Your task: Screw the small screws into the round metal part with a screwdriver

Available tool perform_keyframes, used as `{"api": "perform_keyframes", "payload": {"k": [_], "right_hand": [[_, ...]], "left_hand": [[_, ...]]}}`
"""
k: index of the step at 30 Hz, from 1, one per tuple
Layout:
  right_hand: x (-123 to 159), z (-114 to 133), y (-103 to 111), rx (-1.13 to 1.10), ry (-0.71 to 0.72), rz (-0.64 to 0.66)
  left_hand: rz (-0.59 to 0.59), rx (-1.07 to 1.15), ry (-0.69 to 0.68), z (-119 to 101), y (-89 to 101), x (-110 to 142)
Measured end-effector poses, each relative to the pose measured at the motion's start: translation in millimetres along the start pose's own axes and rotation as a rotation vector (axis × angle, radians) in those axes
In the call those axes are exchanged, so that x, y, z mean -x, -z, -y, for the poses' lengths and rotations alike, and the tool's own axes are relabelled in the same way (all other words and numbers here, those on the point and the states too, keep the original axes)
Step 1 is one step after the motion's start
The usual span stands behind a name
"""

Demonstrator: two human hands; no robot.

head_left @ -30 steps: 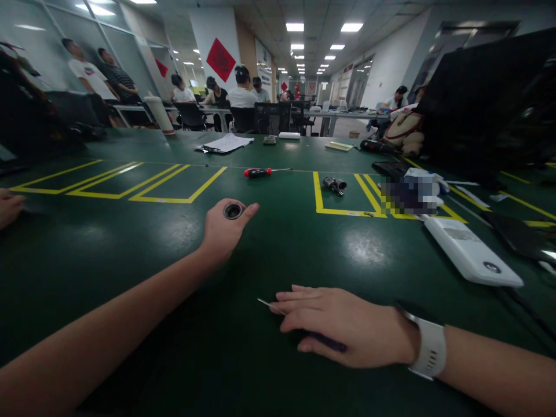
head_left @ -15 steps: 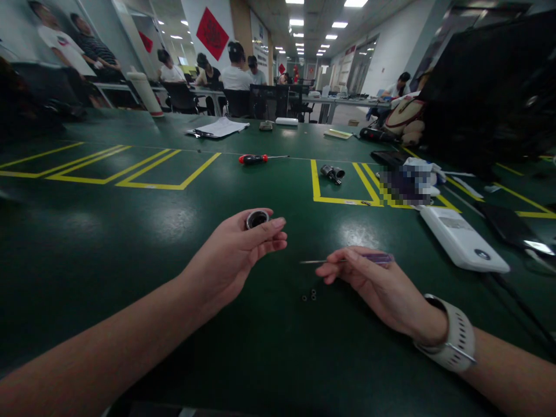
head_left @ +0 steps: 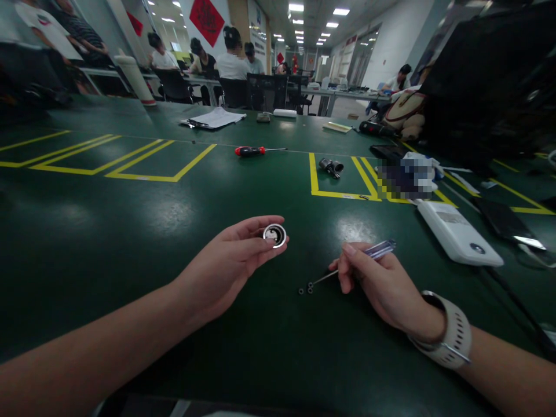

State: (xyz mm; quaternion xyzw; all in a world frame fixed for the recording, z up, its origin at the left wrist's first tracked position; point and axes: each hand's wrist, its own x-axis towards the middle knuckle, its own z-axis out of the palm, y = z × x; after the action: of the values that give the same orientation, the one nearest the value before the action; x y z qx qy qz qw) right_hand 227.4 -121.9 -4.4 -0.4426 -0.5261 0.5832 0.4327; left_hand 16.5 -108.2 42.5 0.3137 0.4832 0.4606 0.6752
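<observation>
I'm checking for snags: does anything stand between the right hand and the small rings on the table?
Only the tool in the right hand, its tip right by the rings. Nothing else visible stands between; whether it touches, I can't tell.

The cup (head_left: 275,234) looks to me like metal, shiny on its rim (head_left: 284,236). My driver (head_left: 380,249) has a glossy, clear plastic handle and a metal shaft (head_left: 325,277). The table (head_left: 243,359) is smooth and rather glossy. My watch strap (head_left: 458,336) seems matt rubber; the white device (head_left: 454,231), smooth plastic.
</observation>
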Motion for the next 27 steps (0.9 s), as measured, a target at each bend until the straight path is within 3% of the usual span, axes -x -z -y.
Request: {"api": "perform_keyframes", "payload": {"k": [5, 10, 17, 27], "right_hand": [[4.9, 3.2, -0.3, 0.289, 0.171, 0.035], [16.0, 13.0, -9.1, 0.638, 0.571, 0.080], [23.8, 12.3, -7.2, 0.735, 0.883, 0.093], [24.1, 16.0, -6.8, 0.707, 0.942, 0.050]], "left_hand": [[0.024, -0.063, -0.006, 4.3, 0.1, 1.5], [0.050, -0.199, -0.008, 9.9, 0.3, 2.2], [0.072, -0.269, -0.062, 16.9, -0.4, -0.1], [0.109, -0.350, -0.078, 25.2, -4.1, 0.1]]}}
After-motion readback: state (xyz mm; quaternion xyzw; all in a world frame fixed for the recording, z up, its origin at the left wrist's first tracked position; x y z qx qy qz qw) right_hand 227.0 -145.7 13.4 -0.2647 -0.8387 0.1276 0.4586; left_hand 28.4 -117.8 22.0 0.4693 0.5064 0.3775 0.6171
